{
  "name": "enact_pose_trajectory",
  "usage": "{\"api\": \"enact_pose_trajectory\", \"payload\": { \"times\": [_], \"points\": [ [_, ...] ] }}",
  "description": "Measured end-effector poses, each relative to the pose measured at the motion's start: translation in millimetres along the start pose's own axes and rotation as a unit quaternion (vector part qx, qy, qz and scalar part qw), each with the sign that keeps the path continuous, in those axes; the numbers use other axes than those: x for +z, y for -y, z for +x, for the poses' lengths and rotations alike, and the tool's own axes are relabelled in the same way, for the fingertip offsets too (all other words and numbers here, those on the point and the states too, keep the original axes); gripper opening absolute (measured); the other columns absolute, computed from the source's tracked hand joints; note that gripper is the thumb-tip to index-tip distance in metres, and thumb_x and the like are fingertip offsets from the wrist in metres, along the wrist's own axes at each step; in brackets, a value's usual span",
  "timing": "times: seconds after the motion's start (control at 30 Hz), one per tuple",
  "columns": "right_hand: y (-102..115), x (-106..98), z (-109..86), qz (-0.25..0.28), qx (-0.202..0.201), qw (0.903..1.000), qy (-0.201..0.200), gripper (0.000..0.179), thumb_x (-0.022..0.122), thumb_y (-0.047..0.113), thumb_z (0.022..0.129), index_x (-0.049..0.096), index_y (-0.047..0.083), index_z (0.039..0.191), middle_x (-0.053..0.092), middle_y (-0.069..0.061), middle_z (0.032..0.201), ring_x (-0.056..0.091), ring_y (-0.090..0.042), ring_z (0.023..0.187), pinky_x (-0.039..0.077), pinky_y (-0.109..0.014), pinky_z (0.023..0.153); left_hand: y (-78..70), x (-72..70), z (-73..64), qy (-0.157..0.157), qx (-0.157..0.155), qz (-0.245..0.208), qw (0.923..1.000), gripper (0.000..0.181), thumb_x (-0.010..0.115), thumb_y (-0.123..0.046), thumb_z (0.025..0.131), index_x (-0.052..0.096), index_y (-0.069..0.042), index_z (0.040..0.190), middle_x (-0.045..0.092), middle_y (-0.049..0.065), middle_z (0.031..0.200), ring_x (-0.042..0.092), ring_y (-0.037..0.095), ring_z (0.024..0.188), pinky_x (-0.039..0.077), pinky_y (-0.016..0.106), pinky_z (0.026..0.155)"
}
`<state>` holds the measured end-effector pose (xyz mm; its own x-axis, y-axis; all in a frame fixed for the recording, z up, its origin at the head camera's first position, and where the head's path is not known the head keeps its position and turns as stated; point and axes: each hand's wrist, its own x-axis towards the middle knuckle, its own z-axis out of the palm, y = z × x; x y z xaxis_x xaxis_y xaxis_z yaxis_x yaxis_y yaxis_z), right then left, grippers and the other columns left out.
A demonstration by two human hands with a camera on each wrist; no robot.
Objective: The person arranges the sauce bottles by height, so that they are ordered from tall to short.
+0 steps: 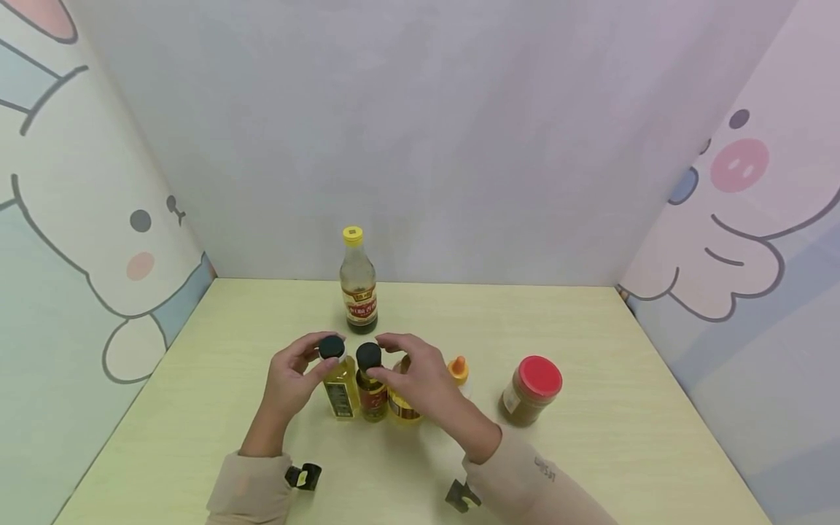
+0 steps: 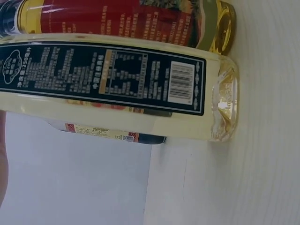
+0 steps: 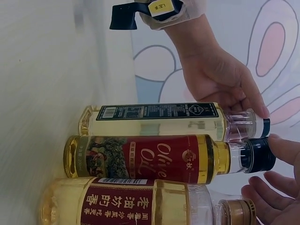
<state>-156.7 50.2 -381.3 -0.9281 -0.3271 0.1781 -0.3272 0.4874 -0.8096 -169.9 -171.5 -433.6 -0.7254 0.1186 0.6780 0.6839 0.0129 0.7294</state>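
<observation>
My left hand [image 1: 289, 379] pinches a square oil bottle [image 1: 341, 394] by its dark cap, thumb on the near side. This bottle has a dark green label [image 2: 117, 75] with a barcode. Right beside it stands an olive oil bottle [image 3: 164, 157] with a red label, and the thumb and index finger of my right hand [image 1: 423, 372] hold its black cap [image 1: 369, 355]. Both bottles are upright, side by side on the table. Partly covered by my right hand is a larger oil bottle [image 3: 168, 204] with a dark red label, next to the olive oil.
Behind the row stands a vinegar-like bottle [image 1: 359, 292] with a yellow cap. An orange-tipped squeeze bottle [image 1: 459, 370] is half hidden by my right arm. Farther right is a red-lidded jar [image 1: 531, 390]. The pale table [image 1: 564, 321] ends at a grey back wall [image 1: 420, 146].
</observation>
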Motion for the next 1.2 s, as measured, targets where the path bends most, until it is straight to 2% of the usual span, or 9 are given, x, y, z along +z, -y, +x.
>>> {"api": "enact_pose_trajectory", "payload": {
  "times": [0.17,0.53,0.67,0.83,1.1,1.2],
  "points": [
    [1,3,1.3,-0.005,-0.004,1.0,0.001,0.045,0.08,0.024,0.083,0.065,0.011,0.124,0.063,-0.001,0.108,0.055,-0.015,0.07,0.05,-0.026,0.062,0.5,0.7,-0.2,0.004,0.001,-0.022,0.9998,0.031,0.061,0.02,0.083,0.06,0.014,0.114,0.067,0.008,0.112,0.061,0.015,0.104,0.048,0.023,0.091],
    [2,8,3.9,0.003,-0.017,0.9998,-0.01,0.042,0.08,0.019,0.083,0.066,0.009,0.121,0.066,-0.003,0.107,0.061,-0.022,0.08,0.05,-0.024,0.064,-3.8,0.0,-0.7,0.008,-0.029,0.026,0.9992,0.03,0.061,0.021,0.085,0.061,0.012,0.113,0.065,-0.001,0.112,0.061,0.013,0.105,0.047,0.025,0.093],
    [2,9,4.5,0.004,-0.013,0.9998,-0.012,0.041,0.08,0.019,0.083,0.066,0.01,0.12,0.066,-0.002,0.106,0.062,-0.023,0.085,0.05,-0.024,0.066,-5.7,1.2,0.2,0.001,-0.021,0.027,0.9994,0.03,0.059,0.022,0.085,0.061,0.012,0.113,0.066,0.002,0.112,0.06,0.013,0.105,0.048,0.023,0.092],
    [1,8,3.8,0.002,-0.009,0.9999,-0.012,0.039,0.08,0.02,0.083,0.066,0.01,0.119,0.066,0.0,0.104,0.061,-0.021,0.083,0.05,-0.025,0.065,-4.5,2.3,1.1,-0.005,-0.013,0.031,0.9994,0.031,0.057,0.023,0.084,0.061,0.012,0.113,0.066,0.006,0.112,0.06,0.012,0.105,0.048,0.022,0.091],
    [-2,9,3.5,-0.001,-0.016,0.9998,-0.012,0.04,0.08,0.022,0.083,0.067,0.01,0.118,0.066,-0.001,0.104,0.062,-0.023,0.083,0.05,-0.024,0.065,-5.5,3.2,7.5,-0.013,-0.043,0.054,0.9975,0.035,0.059,0.023,0.083,0.061,0.011,0.116,0.064,0.001,0.113,0.059,0.008,0.104,0.047,0.019,0.09],
    [-2,9,3.3,-0.003,-0.015,0.9998,-0.01,0.04,0.08,0.022,0.083,0.067,0.01,0.119,0.066,-0.001,0.105,0.061,-0.022,0.08,0.05,-0.024,0.065,-5.8,2.2,11.4,-0.013,-0.058,0.065,0.9961,0.034,0.061,0.021,0.085,0.061,0.011,0.117,0.063,0.005,0.113,0.058,0.007,0.103,0.047,0.018,0.088]
  ]
}}
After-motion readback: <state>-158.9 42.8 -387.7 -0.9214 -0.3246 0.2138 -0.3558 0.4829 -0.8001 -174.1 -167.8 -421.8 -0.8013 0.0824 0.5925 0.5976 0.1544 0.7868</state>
